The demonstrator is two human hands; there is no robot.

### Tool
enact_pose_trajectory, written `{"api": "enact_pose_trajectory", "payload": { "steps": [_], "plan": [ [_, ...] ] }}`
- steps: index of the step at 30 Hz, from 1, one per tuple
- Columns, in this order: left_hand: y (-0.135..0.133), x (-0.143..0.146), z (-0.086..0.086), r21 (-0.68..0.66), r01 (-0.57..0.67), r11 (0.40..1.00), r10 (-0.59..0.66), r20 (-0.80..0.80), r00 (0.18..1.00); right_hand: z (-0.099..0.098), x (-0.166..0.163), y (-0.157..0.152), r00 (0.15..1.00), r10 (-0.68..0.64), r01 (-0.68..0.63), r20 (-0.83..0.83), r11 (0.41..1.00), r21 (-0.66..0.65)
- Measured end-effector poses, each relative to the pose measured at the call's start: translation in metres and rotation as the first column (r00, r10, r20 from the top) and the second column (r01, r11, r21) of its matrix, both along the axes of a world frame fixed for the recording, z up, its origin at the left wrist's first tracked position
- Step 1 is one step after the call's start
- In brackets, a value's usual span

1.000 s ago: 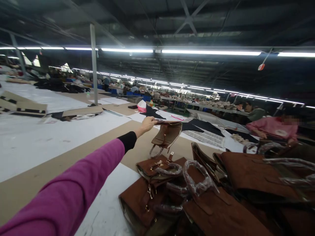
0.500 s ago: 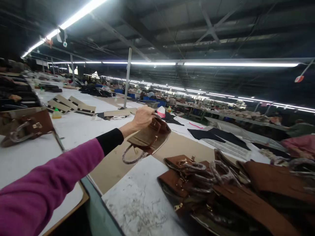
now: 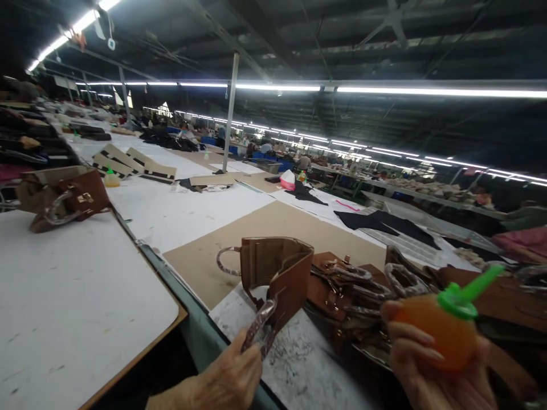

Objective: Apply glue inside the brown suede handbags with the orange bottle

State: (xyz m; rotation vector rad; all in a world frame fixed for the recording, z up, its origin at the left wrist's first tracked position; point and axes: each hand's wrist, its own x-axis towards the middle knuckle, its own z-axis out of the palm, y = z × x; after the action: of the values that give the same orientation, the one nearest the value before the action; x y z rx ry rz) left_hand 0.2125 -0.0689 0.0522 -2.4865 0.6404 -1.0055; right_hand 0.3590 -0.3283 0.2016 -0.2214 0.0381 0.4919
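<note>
My left hand (image 3: 231, 370) is closed around the plastic-wrapped handle (image 3: 261, 327) of a brown handbag (image 3: 294, 285). The bag stands open at the top over the white, stained board (image 3: 294, 364), its tan lining showing and its other handle sticking out to the left. Low on the right, my right hand (image 3: 421, 364) grips a squeeze bottle (image 3: 440, 327) of orange liquid with a green cap and spout. The spout points up to the right. Behind that bottle lie several brown handbags (image 3: 342, 285) with wrapped handles and metal fittings.
Another brown handbag (image 3: 85, 196) sits on the white tabletop (image 3: 85, 285) at left. Beyond it are a bottle of yellow liquid (image 3: 111, 177) and beige pieces with black strips (image 3: 123, 162). Brown board (image 3: 273, 222) covers the middle; black material (image 3: 363, 222) lies at right.
My left hand has brought the handbag nearer and lower, and the bag has turned so its open top shows. My right hand has come into view holding the orange bottle.
</note>
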Motion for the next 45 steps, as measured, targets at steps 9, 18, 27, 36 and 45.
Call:
{"api": "enact_pose_trajectory", "payload": {
  "steps": [9,18,27,36,45],
  "plan": [
    [0.024,-0.032,-0.002,0.177,0.008,0.984,0.021,-0.161,0.987,0.029,0.031,0.132,0.988,0.111,-0.102,0.105,0.991,-0.092],
    [0.008,-0.021,0.105,-0.520,-0.014,0.854,-0.167,-0.300,0.939,0.021,0.030,0.124,0.985,0.145,-0.140,0.095,0.988,-0.063],
    [-0.017,0.101,0.153,-0.576,-0.428,0.697,-0.320,-0.783,0.533,0.014,0.026,0.116,0.977,0.197,-0.189,0.083,0.978,-0.091],
    [-0.005,0.122,0.147,-0.650,-0.480,0.590,-0.496,-0.760,0.419,0.006,0.028,0.102,0.975,0.205,-0.199,0.081,0.977,-0.081],
    [-0.034,0.139,0.154,-0.502,-0.539,0.677,-0.318,-0.859,0.400,0.008,0.032,0.096,0.985,0.160,-0.154,0.056,0.982,-0.109]
  ]
}}
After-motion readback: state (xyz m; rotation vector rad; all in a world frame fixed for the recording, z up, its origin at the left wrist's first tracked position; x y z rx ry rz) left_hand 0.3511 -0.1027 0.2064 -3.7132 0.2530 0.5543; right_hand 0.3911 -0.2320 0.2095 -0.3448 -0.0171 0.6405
